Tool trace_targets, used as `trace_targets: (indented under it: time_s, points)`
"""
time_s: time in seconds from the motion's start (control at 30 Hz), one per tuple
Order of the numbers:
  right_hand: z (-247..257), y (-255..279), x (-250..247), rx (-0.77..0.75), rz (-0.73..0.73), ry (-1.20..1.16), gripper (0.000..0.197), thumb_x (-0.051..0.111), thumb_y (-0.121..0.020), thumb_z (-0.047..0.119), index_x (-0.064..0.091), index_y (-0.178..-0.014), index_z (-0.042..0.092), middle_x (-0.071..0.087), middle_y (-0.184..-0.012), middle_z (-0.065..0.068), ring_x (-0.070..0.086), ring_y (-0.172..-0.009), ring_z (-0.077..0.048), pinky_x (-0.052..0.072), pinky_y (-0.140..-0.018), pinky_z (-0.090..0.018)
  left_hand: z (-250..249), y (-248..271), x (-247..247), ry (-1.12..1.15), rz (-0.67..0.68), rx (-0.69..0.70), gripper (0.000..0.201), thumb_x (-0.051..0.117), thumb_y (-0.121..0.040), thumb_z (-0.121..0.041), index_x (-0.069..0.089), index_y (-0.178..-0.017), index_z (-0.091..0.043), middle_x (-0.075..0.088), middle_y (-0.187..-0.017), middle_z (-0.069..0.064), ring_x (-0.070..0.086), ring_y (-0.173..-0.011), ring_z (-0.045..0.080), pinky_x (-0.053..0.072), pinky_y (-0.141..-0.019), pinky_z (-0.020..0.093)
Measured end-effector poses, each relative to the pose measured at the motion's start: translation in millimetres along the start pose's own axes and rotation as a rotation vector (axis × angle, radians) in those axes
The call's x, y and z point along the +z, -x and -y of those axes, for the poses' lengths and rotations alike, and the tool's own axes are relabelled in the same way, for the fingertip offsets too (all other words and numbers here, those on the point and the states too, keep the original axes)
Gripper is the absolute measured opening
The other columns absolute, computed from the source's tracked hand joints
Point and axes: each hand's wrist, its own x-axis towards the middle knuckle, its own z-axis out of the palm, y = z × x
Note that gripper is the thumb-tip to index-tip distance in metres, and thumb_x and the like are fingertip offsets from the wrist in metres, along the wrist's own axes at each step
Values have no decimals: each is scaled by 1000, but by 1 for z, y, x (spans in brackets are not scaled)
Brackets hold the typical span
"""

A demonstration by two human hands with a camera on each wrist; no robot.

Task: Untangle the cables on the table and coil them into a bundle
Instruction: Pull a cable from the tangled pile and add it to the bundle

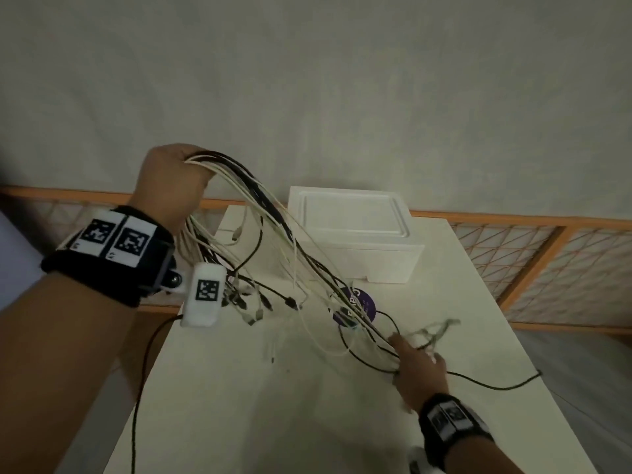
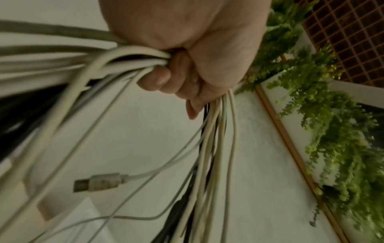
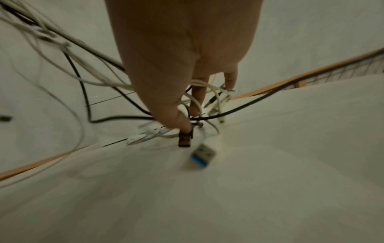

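Observation:
A bunch of white and black cables (image 1: 273, 213) runs from my raised left hand (image 1: 178, 179) down to the white table (image 1: 239, 405). My left hand (image 2: 187, 65) grips the bunch (image 2: 214, 148) in a fist, and loose ends with plugs hang below it. A white USB plug (image 2: 99, 181) dangles there. Low on the right, my right hand (image 1: 417, 364) holds the cables' far ends. There the strands (image 3: 199, 105) pass between my thumb (image 3: 176, 118) and fingers. A black USB plug (image 3: 185, 139) sits at the thumb tip, and a blue-tipped plug (image 3: 202, 156) lies beside it.
A white foam box (image 1: 352, 234) stands at the back of the table, with a purple round object (image 1: 366, 302) in front of it under the cables. One black cable (image 1: 496, 384) trails off the right edge. A wood-framed lattice rail (image 1: 547, 254) runs behind; green plants (image 2: 332, 131) hang nearby.

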Motion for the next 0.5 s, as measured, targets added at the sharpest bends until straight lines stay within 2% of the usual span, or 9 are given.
trace_targets:
  time_s: [0.07,0.13,0.2,0.27,0.33,0.37,0.43,0.5]
  points:
    - [-15,-3,0,43,81,-90,86,62,-71,23,19,-141,48,36,-149,16,49,-124,-15,33,-107,-46,0,2,7,6,37,6,28,55,-84,-3,62,-66,-23,52,-43,-19,42,-40,-7,31,-42,9]
    - [-25,-11,-4,82,159,-241,105,73,-58,33,14,-143,51,7,-158,17,42,-131,-18,38,-104,-49,0,1,11,42,44,-15,22,55,-85,-2,65,-73,-17,53,-46,-20,44,-42,-8,33,-43,8]
    - [-39,-21,-8,169,162,-412,117,83,-55,33,12,-148,41,-9,-160,4,26,-142,-27,35,-107,-49,0,-6,9,99,14,-56,17,57,-84,-3,63,-74,-15,53,-53,-12,43,-45,-2,34,-45,16]
    - [-56,-24,-13,332,162,-533,120,86,-63,29,6,-152,24,-10,-159,-12,13,-144,-36,33,-107,-44,-2,-14,2,208,-29,-143,4,60,-78,-12,59,-74,-12,46,-54,-2,35,-45,9,26,-46,21]
    - [-70,-24,-19,426,126,-523,122,88,-63,28,5,-153,17,-11,-157,-19,17,-142,-41,33,-107,-46,-6,-20,-1,264,-36,-191,7,59,-73,-16,57,-77,-12,41,-46,-6,29,-40,9,21,-44,20]
    - [-72,-25,-23,428,115,-463,123,88,-62,25,5,-152,16,-14,-156,-19,20,-141,-42,34,-107,-46,-9,-21,0,245,-21,-191,7,59,-75,-16,57,-80,-11,40,-44,-8,29,-38,9,21,-43,20]
    - [-64,-23,-37,339,159,-301,123,88,-62,18,4,-152,20,-17,-157,-16,21,-142,-38,34,-108,-42,-14,-21,7,167,7,-154,2,56,-81,-13,58,-82,-14,41,-47,-8,31,-36,7,26,-41,21]
    - [-46,-18,-57,211,257,-135,115,85,-66,22,9,-152,20,-4,-159,-12,19,-144,-29,31,-111,-37,-20,-20,14,177,5,-152,2,57,-83,-12,58,-83,-15,40,-51,-5,32,-37,7,26,-41,20]
